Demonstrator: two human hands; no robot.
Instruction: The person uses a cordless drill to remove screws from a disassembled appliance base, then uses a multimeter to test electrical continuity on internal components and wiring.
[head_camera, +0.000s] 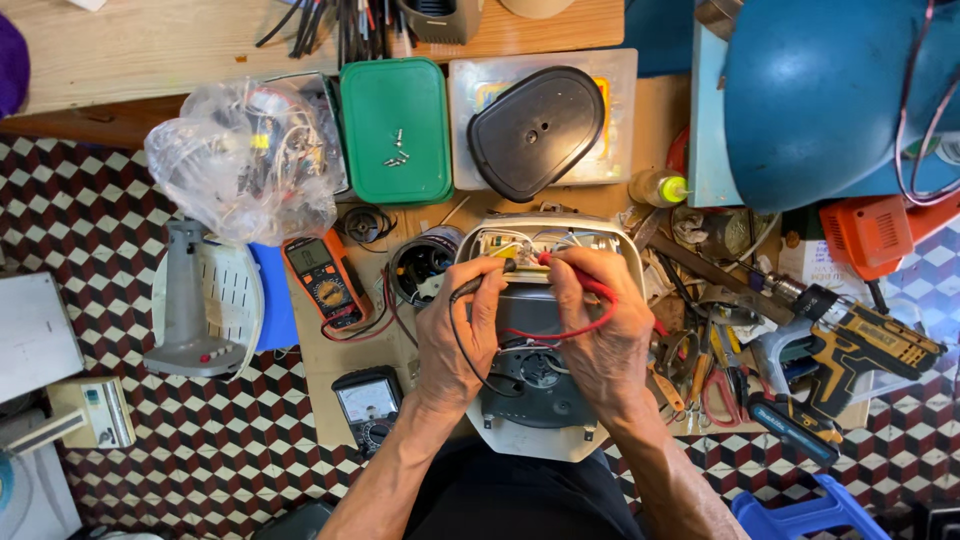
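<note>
Here, left hand (455, 335) black probe (478, 283), right hand (598, 335) red probe (570, 272), wired housing (620, 240)

The floor (120, 200) is tiled in a small cube pattern of dark red, black and white. A sheet of brown cardboard (330, 365) lies flat on it as a work mat, and along the top runs a low pale wooden board (150, 40) with a darker edge beneath. Light is bright and even, with only soft shadows.

head cam | straight down, close | over cluttered workbench (330, 370) and checkered floor (100, 200)
</note>
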